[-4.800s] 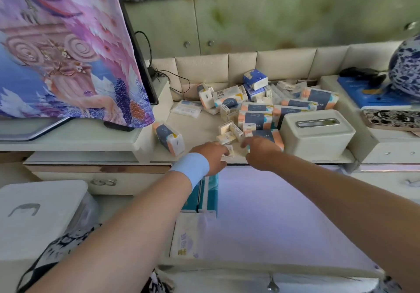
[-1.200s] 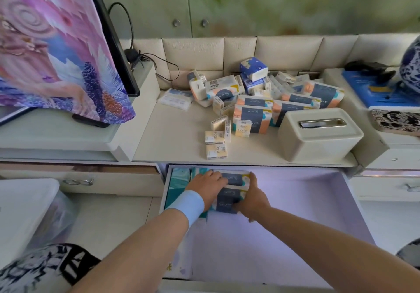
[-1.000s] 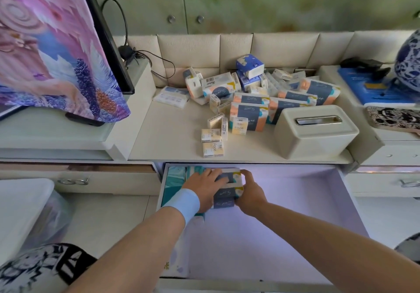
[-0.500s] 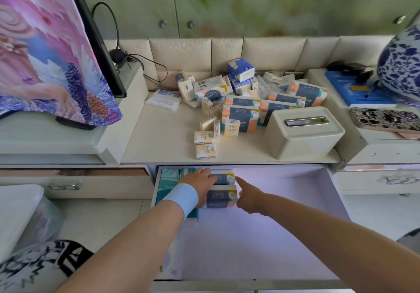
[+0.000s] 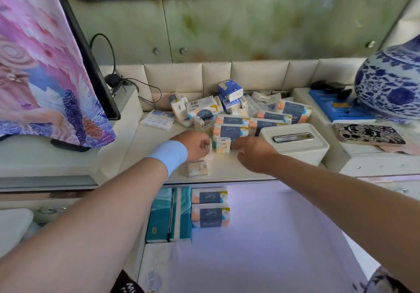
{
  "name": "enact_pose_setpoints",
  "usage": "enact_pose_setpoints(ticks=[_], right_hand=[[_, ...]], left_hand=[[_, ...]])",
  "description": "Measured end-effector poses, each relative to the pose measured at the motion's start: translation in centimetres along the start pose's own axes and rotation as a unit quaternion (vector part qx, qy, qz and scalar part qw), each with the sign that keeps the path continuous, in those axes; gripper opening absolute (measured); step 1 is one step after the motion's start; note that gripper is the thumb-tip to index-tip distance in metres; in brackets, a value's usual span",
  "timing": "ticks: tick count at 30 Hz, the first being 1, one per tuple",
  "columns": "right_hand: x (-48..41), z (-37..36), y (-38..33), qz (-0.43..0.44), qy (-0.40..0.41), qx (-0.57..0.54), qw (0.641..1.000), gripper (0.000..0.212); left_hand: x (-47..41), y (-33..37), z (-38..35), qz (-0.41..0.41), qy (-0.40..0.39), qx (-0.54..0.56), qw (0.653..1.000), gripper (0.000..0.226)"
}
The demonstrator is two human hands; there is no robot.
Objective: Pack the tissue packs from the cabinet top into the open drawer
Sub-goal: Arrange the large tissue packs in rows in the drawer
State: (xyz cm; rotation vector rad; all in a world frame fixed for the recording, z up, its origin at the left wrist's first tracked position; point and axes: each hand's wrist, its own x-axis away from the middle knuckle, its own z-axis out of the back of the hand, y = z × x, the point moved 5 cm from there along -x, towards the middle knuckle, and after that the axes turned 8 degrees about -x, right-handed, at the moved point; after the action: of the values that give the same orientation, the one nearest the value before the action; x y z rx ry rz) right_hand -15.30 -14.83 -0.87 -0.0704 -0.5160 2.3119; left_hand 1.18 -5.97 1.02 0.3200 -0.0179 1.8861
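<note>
Cream cabinet top (image 5: 147,149) below a padded backboard, heaped at twelve o'clock with a pile of tissue packs (image 5: 238,115). Left hand (image 5: 193,145) near the front edge, fingers curled round a small pack (image 5: 208,144), a second small pack (image 5: 198,167) lying at its six o'clock. Right hand (image 5: 254,154) touching the Face pack (image 5: 223,145) on its three o'clock side; unclear whether gripping yet. Open drawer (image 5: 284,236) at six o'clock, with two banded packs (image 5: 210,216) and teal packs (image 5: 168,213) lined along its nine o'clock side, most of its floor bare. Judged barely begun: nearly the whole pile left to move.
</note>
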Motion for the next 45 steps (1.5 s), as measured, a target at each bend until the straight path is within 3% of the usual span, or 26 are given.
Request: enact_pose_setpoints(ticks=[6, 10, 14, 19, 25, 29, 32, 36, 40, 45], right_hand=[[-4.4, 1.9, 1.1, -0.021, 0.045, 0.165, 0.985, 0.055], [-6.8, 1.8, 2.5, -0.071, 0.020, 0.213, 0.974, 0.063], [-8.7, 1.1, 2.3, -0.027, 0.021, 0.196, 0.980, 0.054], [-11.1, 1.5, 2.4, -0.012, 0.078, 0.171, 0.982, 0.052], [-12.5, 0.7, 4.7, -0.030, 0.057, 0.190, 0.980, 0.061], [-12.7, 0.3, 4.1, -0.025, 0.092, 0.205, 0.974, 0.057], [-12.6, 0.4, 3.4, -0.017, 0.112, 0.214, 0.970, 0.068], [-12.4, 1.7, 1.9, 0.001, 0.131, 0.214, 0.968, 0.063], [-10.9, 3.2, 0.0, -0.017, 0.179, 0.135, 0.975, 0.049], [-6.6, 4.1, -1.4, -0.059, 0.189, -0.048, 0.979, 0.049]], left_hand=[[-3.6, 0.5, 0.1, -0.003, 0.035, -0.019, 0.999, 0.043], [-6.4, 2.9, 0.3, -0.039, 0.069, -0.030, 0.996, 0.052], [-9.5, 3.9, -0.3, -0.040, 0.068, -0.039, 0.996, 0.057], [-11.8, 3.5, -1.4, -0.038, 0.071, -0.089, 0.993, 0.056], [-12.3, 1.7, -1.0, -0.033, 0.098, -0.066, 0.992, 0.036], [-11.9, 0.7, -0.6, -0.031, 0.099, -0.056, 0.993, 0.048], [-11.2, -0.3, 0.0, -0.021, 0.094, -0.071, 0.993, 0.062], [-9.7, -2.2, 1.3, -0.007, 0.111, -0.086, 0.990, 0.057], [-7.2, -3.3, 3.0, 0.018, 0.133, -0.027, 0.991, 0.055], [-2.9, -3.1, 3.2, 0.025, 0.120, 0.012, 0.992, 0.051]])
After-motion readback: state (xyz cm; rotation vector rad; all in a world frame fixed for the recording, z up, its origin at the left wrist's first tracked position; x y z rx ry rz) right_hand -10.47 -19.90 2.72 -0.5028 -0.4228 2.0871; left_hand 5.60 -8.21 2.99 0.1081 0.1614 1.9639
